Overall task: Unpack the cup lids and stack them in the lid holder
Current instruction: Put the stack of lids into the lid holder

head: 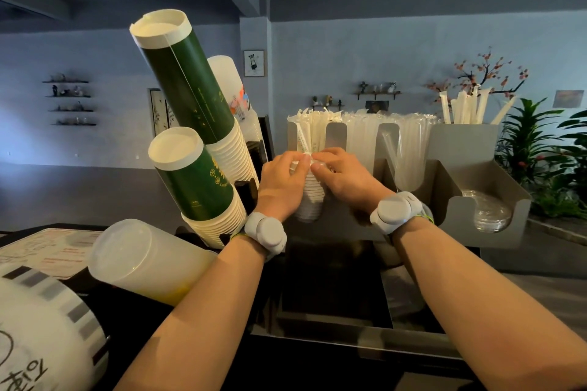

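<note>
A sleeve of stacked white cup lids point(309, 200) in thin clear wrap stands in a slot of the grey metal lid holder point(336, 228). My left hand point(282, 182) and my right hand point(344, 176) meet at the top of the sleeve, thumbs and fingertips pinching the wrap there. The lower part of the stack shows between my wrists. Another slot at the right holds a low pile of clear lids point(489, 213).
Two tilted stacks of green paper cups point(193, 111) and a clear cup stack point(143, 260) crowd the left. Wrapped straws point(409, 149) fill compartments behind the holder. A roll of sealing film point(41, 327) sits at lower left. Plants point(546, 155) stand at the right.
</note>
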{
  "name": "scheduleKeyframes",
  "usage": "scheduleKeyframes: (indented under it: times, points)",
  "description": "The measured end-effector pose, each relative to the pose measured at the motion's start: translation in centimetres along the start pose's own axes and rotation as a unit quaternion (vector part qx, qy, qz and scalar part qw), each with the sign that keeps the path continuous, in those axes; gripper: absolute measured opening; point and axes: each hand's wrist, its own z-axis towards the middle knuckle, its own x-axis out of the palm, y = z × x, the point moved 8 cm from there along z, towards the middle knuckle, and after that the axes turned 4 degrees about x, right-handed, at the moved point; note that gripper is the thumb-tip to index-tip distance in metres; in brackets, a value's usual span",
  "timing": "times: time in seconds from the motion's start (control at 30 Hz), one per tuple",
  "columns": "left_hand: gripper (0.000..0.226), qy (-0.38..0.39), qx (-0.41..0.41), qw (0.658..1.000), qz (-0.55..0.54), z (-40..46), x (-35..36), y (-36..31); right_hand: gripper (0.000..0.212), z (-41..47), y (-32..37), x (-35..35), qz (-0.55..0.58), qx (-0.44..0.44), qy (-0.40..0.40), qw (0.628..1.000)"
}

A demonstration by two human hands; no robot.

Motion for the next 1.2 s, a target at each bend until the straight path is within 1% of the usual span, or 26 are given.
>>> scheduleKeyframes:
  times: [0.1,0.2,0.27,0.43,0.63,0.77,0.9,0.97,1.1,1.2]
  points:
    - [0.04,0.001,-0.016,0.999,0.038,-0.2,0.0,0.1,0.042,0.1,0.0,0.0,-0.002,-0.005,0.032,0.999]
    - [0.043,0.011,-0.031,0.999,0.04,-0.2,-0.2,-0.3,0.042,-0.1,0.1,-0.3,0.016,0.01,0.037,0.999]
    - [0.043,0.017,-0.031,0.999,0.041,0.0,-0.3,-0.7,0.045,-0.2,0.3,-0.5,0.022,0.012,0.019,0.999]
    - [0.039,-0.013,-0.014,1.0,0.02,-0.5,-1.0,-1.5,0.053,-1.2,0.5,-1.1,0.073,0.019,-0.048,0.996]
    - [0.04,-0.013,-0.024,0.999,0.021,-1.3,-1.2,-2.0,0.051,-2.0,0.7,-1.5,0.05,0.003,-0.059,0.997]
    - [0.047,-0.017,-0.046,0.999,0.016,-1.7,-1.4,-1.8,0.049,-3.0,0.5,-1.8,0.052,-0.007,-0.081,0.995]
    - [0.053,-0.017,-0.056,0.998,0.027,-2.3,-1.4,-1.9,0.051,-4.0,-0.5,-2.6,0.056,0.016,-0.11,0.992]
    - [0.053,-0.03,-0.052,0.998,0.033,-2.8,-1.5,-2.4,0.053,-4.6,-0.8,-2.9,0.05,0.026,-0.116,0.992]
    - [0.046,-0.094,-0.037,0.995,0.009,-3.9,-2.4,-4.0,0.05,-6.0,-0.8,-4.1,0.048,0.025,-0.134,0.99]
    - [0.041,-0.123,-0.022,0.992,0.018,-4.8,-2.9,-5.5,0.049,-7.6,-0.8,-5.1,0.056,0.026,-0.138,0.988]
